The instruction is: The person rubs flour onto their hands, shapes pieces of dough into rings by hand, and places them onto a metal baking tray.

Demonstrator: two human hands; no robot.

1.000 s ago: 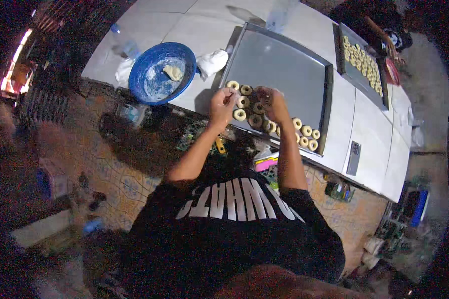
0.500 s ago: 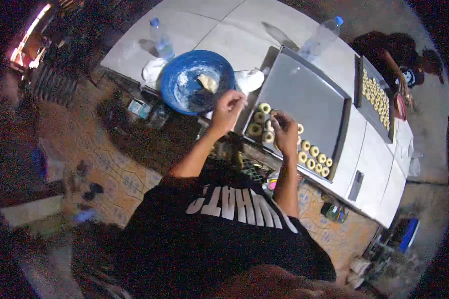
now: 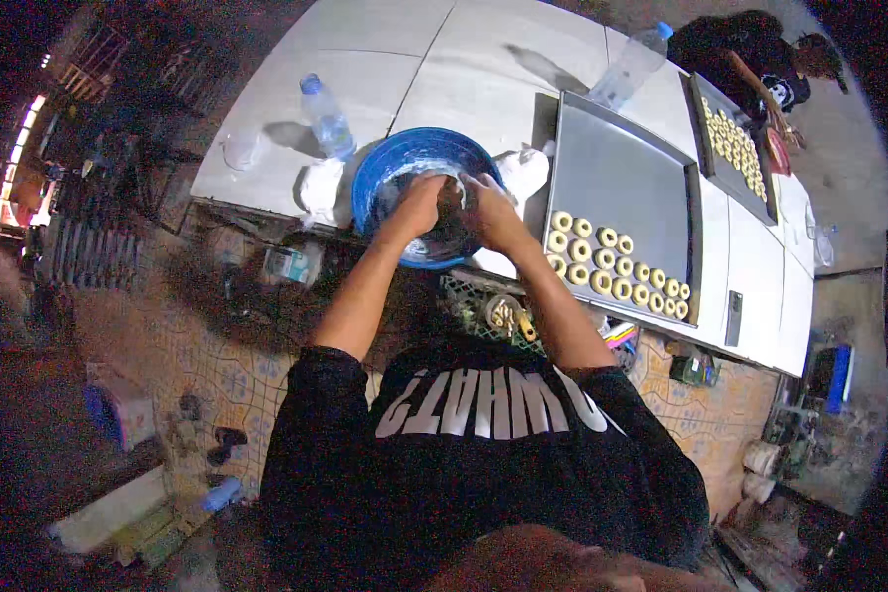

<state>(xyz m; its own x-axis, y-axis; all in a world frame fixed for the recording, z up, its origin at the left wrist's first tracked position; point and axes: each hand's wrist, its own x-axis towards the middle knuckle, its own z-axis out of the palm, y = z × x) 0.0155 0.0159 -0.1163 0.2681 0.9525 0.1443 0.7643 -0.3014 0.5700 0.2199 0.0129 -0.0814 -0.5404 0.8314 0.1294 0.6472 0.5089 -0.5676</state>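
Both my hands are inside a blue bowl (image 3: 390, 176) on the white table. My left hand (image 3: 421, 200) and my right hand (image 3: 487, 206) meet over the bowl's middle, fingers curled together; what they hold is hidden. Right of the bowl lies a grey metal tray (image 3: 622, 178) with several ring-shaped dough pieces (image 3: 602, 261) in rows along its near edge.
Two plastic water bottles (image 3: 326, 116) (image 3: 633, 65) stand on the white table (image 3: 444, 59). White cloths (image 3: 322, 187) lie beside the bowl. A second tray of dough rings (image 3: 732, 148) sits far right, with another person (image 3: 760, 59) at it. A dark phone (image 3: 732, 318) lies near the table's edge.
My hands have left the dough rings on the tray and moved left into the blue bowl. The view has shifted so the bowl is now central.
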